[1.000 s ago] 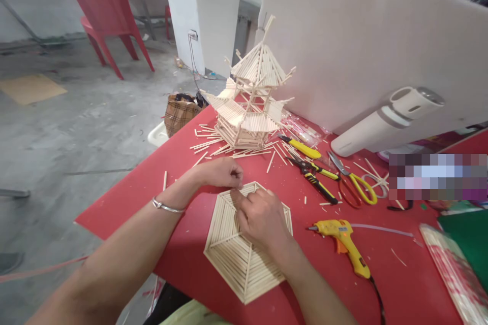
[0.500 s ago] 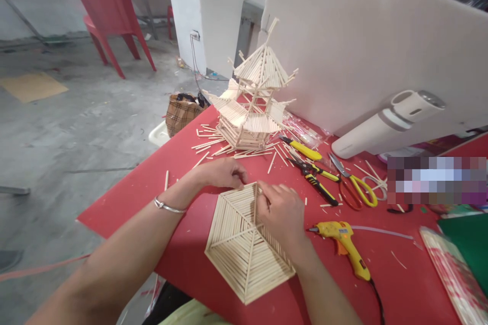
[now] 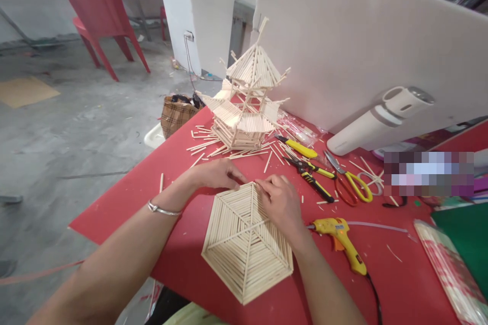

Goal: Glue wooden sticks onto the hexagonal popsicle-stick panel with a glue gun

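Note:
A flat hexagonal panel of thin wooden sticks point(image 3: 229, 264) lies on the red table before me, with rows of sticks between spokes that meet at its middle. My left hand point(image 3: 219, 174), fingers curled, grips the panel's far edge left of its top corner. Just right of that corner, my right hand point(image 3: 280, 203) is closed on the same edge, thumb and forefinger together. Whether a loose stick is between my fingertips is hidden. Beyond my hands stands a stick-built pagoda model point(image 3: 247, 106) with tiered roofs.
Loose sticks point(image 3: 206, 144) surround the pagoda. To the right lie a yellow cutter knife point(image 3: 299, 148), pliers point(image 3: 314, 180), scissors point(image 3: 356, 185) and a yellow glue gun point(image 3: 339, 241) with a cord. A white bottle point(image 3: 373, 124) leans by the board. Bagged sticks point(image 3: 450, 269) lie far right.
My view has shifted slightly, moving the scene left. My right hand's fingers have moved a little at the panel's top corner; the left hand stays at the far edge.

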Demonstrator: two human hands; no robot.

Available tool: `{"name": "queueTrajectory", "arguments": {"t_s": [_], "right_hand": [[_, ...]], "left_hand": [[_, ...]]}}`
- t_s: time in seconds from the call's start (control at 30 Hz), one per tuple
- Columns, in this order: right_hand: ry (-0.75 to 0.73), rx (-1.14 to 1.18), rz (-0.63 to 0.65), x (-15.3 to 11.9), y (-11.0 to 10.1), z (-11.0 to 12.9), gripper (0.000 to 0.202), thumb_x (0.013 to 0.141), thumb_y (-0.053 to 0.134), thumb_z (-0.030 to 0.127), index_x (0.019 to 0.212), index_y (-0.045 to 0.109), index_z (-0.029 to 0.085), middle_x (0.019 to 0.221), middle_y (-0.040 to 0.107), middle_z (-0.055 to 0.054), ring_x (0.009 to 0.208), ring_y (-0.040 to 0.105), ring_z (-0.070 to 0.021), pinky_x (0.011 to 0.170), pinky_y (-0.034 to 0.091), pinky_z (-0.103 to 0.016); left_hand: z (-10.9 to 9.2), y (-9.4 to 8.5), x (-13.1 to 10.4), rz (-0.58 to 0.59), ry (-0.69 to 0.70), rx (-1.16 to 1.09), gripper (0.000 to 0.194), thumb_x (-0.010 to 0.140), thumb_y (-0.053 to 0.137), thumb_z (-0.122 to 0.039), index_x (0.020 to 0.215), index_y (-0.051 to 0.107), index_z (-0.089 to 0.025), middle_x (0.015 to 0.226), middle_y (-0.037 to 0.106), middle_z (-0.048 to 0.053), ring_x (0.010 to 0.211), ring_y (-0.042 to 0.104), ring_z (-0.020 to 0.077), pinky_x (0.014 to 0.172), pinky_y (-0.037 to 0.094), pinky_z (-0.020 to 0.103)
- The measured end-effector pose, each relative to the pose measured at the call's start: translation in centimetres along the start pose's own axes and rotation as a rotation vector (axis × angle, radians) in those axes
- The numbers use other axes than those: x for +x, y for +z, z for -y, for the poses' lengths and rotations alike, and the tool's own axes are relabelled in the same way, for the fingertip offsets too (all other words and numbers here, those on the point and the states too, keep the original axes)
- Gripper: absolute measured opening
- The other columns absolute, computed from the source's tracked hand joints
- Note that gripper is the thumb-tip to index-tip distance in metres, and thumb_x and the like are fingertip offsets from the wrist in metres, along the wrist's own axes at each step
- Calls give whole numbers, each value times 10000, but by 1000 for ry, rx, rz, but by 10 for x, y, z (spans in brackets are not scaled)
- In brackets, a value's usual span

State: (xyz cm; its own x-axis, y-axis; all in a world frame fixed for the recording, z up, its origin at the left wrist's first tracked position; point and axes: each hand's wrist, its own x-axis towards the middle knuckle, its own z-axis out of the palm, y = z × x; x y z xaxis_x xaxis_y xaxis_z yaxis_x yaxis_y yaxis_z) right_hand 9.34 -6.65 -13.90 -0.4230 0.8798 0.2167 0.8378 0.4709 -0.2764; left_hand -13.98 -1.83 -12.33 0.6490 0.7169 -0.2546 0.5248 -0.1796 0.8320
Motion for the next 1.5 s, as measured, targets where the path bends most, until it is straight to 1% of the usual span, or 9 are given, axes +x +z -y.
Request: {"name": "queueTrajectory", "arguments": {"t_s": [0.1, 0.27, 0.43, 0.7, 0.83, 1.07, 1.33, 1.5], "right_hand": [[-11, 43, 26, 1, 4, -2, 284, 989, 518, 228, 1199, 710, 218, 900, 628, -56, 898, 516, -202, 799, 400, -322], [-35, 90, 42, 3, 8, -3, 309, 976, 496, 159, 1209, 692, 216, 931, 625, -57, 920, 513, -203, 825, 407, -322], [-42, 98, 46, 4, 8, -3, 290, 972, 493, 147, 1176, 692, 204, 960, 625, -60, 940, 509, -207, 842, 403, -325], [-53, 114, 36, 6, 8, -3, 272, 955, 508, 131, 1116, 708, 221, 947, 628, -50, 934, 502, -206, 829, 400, -320], [-46, 113, 36, 5, 7, -3, 273, 957, 513, 136, 1121, 714, 223, 940, 626, -49, 929, 500, -206, 827, 403, -322], [-68, 91, 33, 5, 6, -3, 293, 942, 524, 122, 1130, 721, 230, 928, 628, -55, 920, 501, -209, 808, 407, -326], [-79, 92, 30, 5, 5, -2, 352, 896, 533, 59, 1145, 724, 217, 926, 625, -60, 929, 498, -216, 815, 416, -330], [-77, 78, 33, 4, 4, -1, 343, 908, 533, 72, 1152, 724, 219, 921, 621, -59, 924, 496, -215, 819, 417, -328]], "left_hand": [[-1, 0, 0, 7, -2, 7, 380, 775, 648, -171, 1128, 765, -247, 1065, 783, 2, 927, 691, 157, 843, 457, 241], [0, 0, 0, 9, -7, 6, 390, 779, 649, -173, 1145, 758, -253, 1079, 779, -7, 934, 691, 155, 844, 459, 237], [2, 0, 0, 6, -12, -2, 383, 775, 657, -183, 1135, 765, -256, 1069, 781, 0, 926, 686, 161, 835, 459, 237], [1, 0, 0, 0, -11, -18, 382, 754, 658, -189, 1110, 774, -262, 1030, 789, -11, 880, 684, 156, 809, 462, 237], [1, 0, 0, 6, -28, -27, 386, 757, 653, -193, 1120, 771, -245, 1041, 787, 3, 874, 686, 158, 794, 465, 237], [3, 2, 0, -29, -43, -4, 370, 736, 674, -216, 1088, 784, -252, 1002, 793, 12, 845, 675, 151, 770, 455, 230], [10, 4, 2, -28, -60, 10, 393, 749, 671, -246, 1128, 770, -230, 968, 790, 26, 777, 643, 139, 718, 436, 233], [10, 4, 2, -29, -56, 6, 392, 747, 666, -239, 1126, 767, -232, 969, 786, 17, 750, 630, 132, 707, 428, 238]]}}
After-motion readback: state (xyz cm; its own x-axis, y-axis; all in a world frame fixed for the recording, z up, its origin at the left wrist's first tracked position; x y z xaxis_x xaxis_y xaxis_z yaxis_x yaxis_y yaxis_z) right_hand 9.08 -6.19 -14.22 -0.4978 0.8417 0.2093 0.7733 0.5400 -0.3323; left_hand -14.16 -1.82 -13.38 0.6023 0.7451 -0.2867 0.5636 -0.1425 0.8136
